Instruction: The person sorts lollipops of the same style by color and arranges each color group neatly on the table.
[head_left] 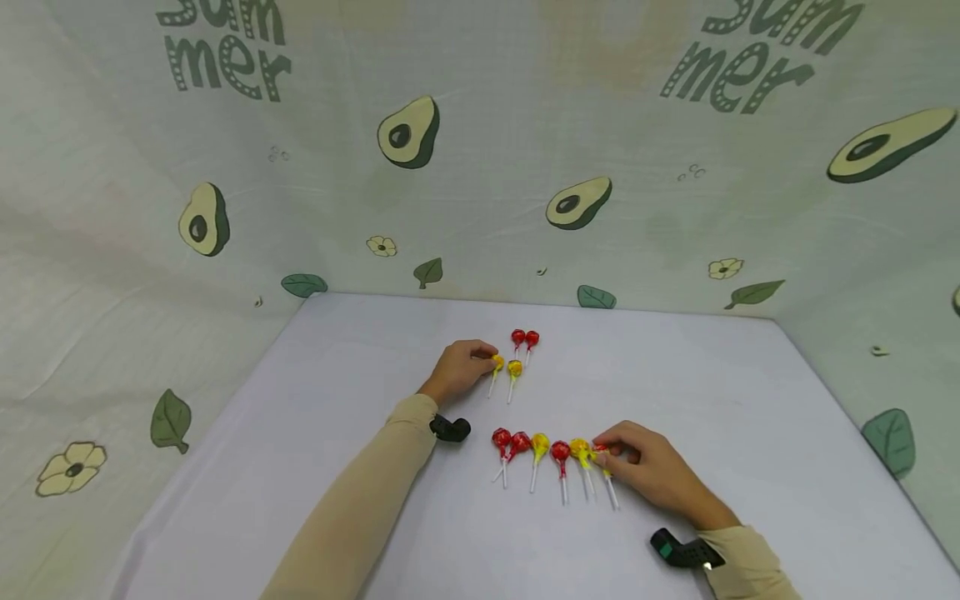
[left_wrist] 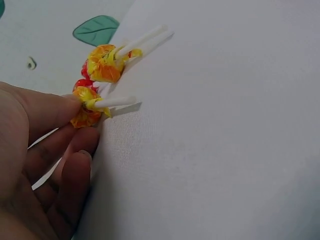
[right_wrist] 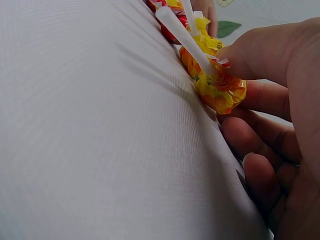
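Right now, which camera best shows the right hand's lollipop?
The right wrist view: the yellow lollipop appears closest and largest. The head view shows it small, partly behind fingers; the left wrist view, not at all.

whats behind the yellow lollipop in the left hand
Two red lollipops lie farther back, past the yellow lollipop the left hand pinches. In the left wrist view, red wrapper peeks out just behind it; what it and the hand cover cannot be seen.
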